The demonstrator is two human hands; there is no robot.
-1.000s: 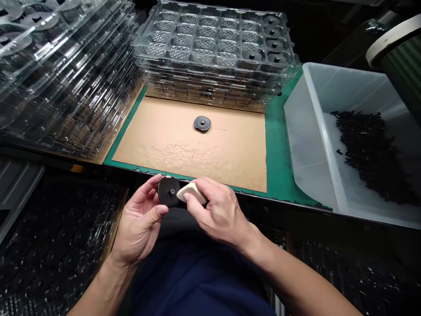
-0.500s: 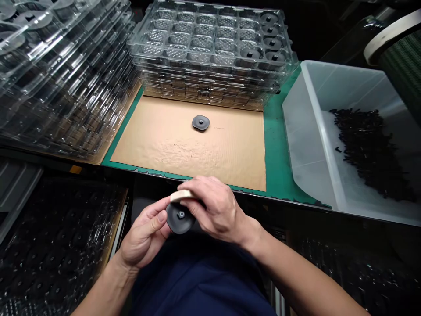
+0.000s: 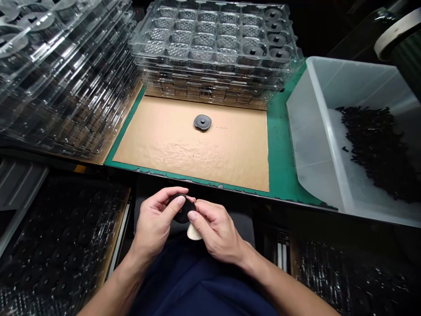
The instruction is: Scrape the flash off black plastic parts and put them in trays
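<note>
Close to my body, below the table's front edge, a black disc (image 3: 182,215) is pinched between the thumb and fingers of my left hand (image 3: 154,219). My right hand (image 3: 217,226) is closed round a pale, cream-coloured pad (image 3: 194,232), and its thumb and fingertips touch the disc's right side. The fingers partly cover both items. Another dark disc with a small centre stub (image 3: 202,122) lies on the brown cardboard sheet (image 3: 230,153).
Clear plastic trays (image 3: 213,57) are stacked behind the cardboard, some pockets holding black discs. A taller tray stack (image 3: 66,79) rises at left. At right, a translucent bin (image 3: 315,131) holds small black pieces (image 3: 378,145). More trays of discs (image 3: 55,237) sit at lower left.
The disc has been tilted and raised slightly in my left hand. My right hand has moved down with the pad, from the disc's top edge to its lower right side. The camera view has shifted slightly.
</note>
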